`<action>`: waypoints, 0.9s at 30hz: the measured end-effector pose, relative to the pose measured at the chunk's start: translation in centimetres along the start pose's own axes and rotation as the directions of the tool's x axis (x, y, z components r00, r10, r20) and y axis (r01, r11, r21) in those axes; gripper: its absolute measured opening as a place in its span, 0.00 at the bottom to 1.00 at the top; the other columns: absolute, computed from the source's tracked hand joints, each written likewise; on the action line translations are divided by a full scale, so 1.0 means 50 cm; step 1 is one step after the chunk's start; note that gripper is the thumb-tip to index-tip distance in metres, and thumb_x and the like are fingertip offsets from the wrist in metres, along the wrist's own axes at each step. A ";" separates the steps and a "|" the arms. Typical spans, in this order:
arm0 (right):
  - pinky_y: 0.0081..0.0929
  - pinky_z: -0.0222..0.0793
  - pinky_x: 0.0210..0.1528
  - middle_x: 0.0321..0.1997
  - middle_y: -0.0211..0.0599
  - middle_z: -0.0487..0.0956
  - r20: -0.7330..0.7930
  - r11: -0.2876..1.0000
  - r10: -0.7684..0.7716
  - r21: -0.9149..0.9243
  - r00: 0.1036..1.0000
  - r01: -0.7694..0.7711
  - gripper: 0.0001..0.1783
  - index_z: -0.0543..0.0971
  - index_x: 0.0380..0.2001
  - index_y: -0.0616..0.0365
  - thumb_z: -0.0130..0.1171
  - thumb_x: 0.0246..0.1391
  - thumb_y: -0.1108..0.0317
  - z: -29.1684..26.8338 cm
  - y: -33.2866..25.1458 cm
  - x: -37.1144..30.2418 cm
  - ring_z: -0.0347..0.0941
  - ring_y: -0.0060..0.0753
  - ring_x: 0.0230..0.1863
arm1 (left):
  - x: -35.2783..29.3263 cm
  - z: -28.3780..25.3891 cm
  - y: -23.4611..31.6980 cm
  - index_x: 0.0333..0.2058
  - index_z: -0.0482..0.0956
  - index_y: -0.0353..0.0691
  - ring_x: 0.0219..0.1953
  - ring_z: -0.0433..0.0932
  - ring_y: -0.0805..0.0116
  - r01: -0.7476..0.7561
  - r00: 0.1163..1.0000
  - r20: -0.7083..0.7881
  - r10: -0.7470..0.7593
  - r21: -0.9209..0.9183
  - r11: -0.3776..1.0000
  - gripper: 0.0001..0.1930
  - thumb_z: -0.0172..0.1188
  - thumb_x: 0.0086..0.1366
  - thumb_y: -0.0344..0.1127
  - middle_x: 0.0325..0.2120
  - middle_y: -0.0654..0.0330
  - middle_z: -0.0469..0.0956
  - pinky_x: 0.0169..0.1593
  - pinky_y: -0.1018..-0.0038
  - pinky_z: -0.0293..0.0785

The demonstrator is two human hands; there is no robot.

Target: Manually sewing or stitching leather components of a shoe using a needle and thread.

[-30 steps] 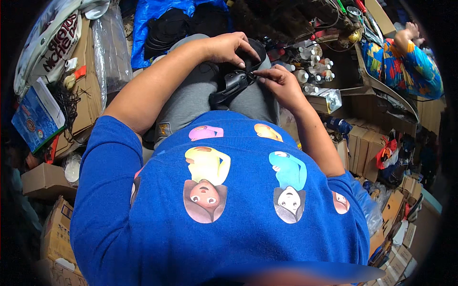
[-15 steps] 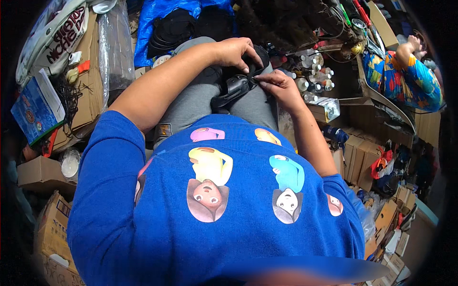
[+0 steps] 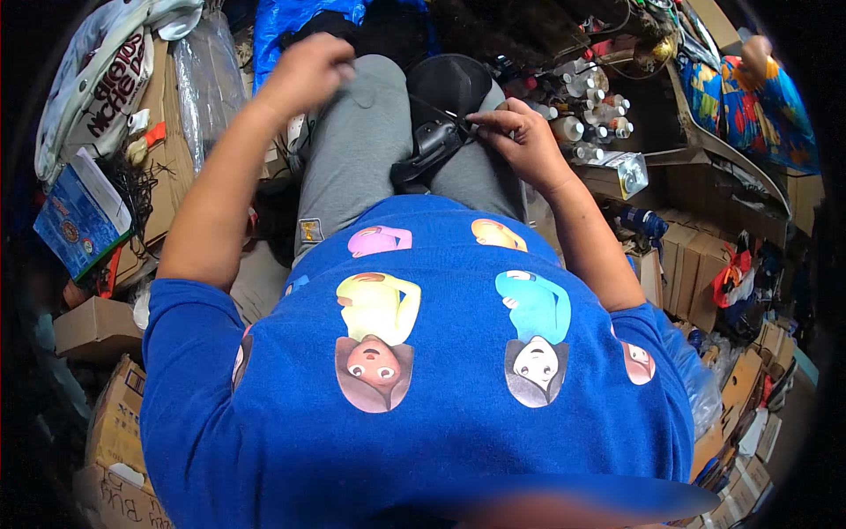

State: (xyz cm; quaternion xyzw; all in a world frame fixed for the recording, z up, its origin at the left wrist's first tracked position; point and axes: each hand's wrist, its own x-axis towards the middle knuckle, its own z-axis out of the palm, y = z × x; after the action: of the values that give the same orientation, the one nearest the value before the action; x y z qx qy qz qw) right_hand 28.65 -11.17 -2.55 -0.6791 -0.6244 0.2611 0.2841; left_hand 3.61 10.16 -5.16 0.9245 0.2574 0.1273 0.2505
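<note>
A black shoe-like piece [image 3: 436, 141], with a wide dark oval part [image 3: 451, 79] at its far end, lies across my thighs in grey trousers [image 3: 357, 132]. My right hand [image 3: 520, 141] is closed at its right edge, thumb and fingertips pinched on it. From that spot a thin dark strand runs up and to the left, toward my other hand. My left hand [image 3: 313, 75], blurred by motion, is raised beyond my left knee with its fingers curled in. What it holds is too smeared to make out.
Several small clear bottles [image 3: 599, 110] stand right of my knee. A blue plastic sheet [image 3: 304, 13] lies beyond my knees. Cardboard boxes [image 3: 99, 328] and a blue booklet [image 3: 84, 216] are at the left. Another person's colourful sleeve [image 3: 767, 110] shows at the far right.
My left hand has left the black shoe-like piece and swung out to the left. My right hand stays pinched at the same edge. The dark oval part is now uncovered.
</note>
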 end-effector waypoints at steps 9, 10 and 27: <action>0.35 0.56 0.43 0.27 0.32 0.69 -0.022 0.939 -0.127 -0.326 0.992 0.113 0.20 0.80 0.43 0.44 0.59 0.43 0.74 0.019 -0.013 -0.035 0.66 0.36 0.32 | -0.035 -0.045 -0.035 0.39 0.79 0.41 0.40 0.73 0.58 0.120 0.982 -0.143 -0.121 -0.013 0.993 0.20 0.47 0.49 0.17 0.41 0.52 0.70 0.47 0.70 0.69; 0.38 0.56 0.46 0.29 0.32 0.71 -0.020 0.923 -0.116 -0.370 0.993 0.100 0.21 0.79 0.43 0.42 0.58 0.42 0.74 0.019 -0.016 -0.038 0.68 0.36 0.35 | -0.033 -0.030 0.030 0.39 0.80 0.43 0.39 0.74 0.60 0.129 0.980 -0.136 -0.145 -0.117 0.985 0.22 0.47 0.47 0.16 0.40 0.53 0.70 0.44 0.71 0.71; 0.27 0.64 0.45 0.31 0.31 0.73 0.120 0.995 0.095 -0.039 0.988 -0.091 0.14 0.82 0.37 0.34 0.55 0.49 0.68 -0.001 0.050 0.012 0.70 0.33 0.39 | 0.005 0.105 0.139 0.34 0.84 0.56 0.31 0.69 0.67 -0.078 0.997 -0.023 0.075 -0.362 0.929 0.11 0.62 0.51 0.31 0.23 0.64 0.68 0.37 0.70 0.65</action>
State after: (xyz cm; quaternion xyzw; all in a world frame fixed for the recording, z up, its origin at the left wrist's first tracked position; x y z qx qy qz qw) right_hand 30.46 -10.71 -4.29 -0.6950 -0.6124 0.3048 0.2216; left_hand 8.59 3.05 -5.88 0.8712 0.1942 0.1865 0.4106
